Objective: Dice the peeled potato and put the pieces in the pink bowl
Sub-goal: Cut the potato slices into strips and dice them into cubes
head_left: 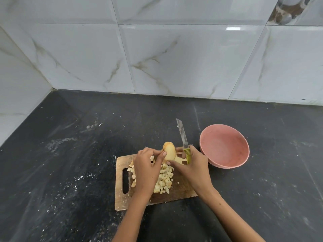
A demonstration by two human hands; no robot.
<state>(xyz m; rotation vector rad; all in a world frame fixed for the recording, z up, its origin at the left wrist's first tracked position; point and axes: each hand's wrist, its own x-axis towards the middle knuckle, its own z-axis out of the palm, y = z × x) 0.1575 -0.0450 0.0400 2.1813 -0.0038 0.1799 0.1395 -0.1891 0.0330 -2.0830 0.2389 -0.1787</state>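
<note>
Over at nine o'clock, the wooden cutting board (120,198) on the dark counter (61,163), handle slot to the far side. The left hand (146,169) is down over it, fingers curled, thumb and fingertips pinching the near edge of the remaining potato (169,151). Under and just beside that hand, toward five o'clock, a heap of diced pieces (165,179) covers the middle of the board. So a good share is already cubed, and one rounded chunk stands at the board's twelve o'clock edge, uncut. Now the right hand (193,165): fingers wrapped round the green handle of the knife (182,135), blade pointing up and away toward twelve, off the potato. Its forefinger stretches out to touch the chunk. This looks like a repositioning beat, mid-dicing. Next, I'd say, the chunk wants laying flat and steady before the blade comes down. At three o'clock, the pink bowl (225,165), just beside the board, nothing in it yet
</note>
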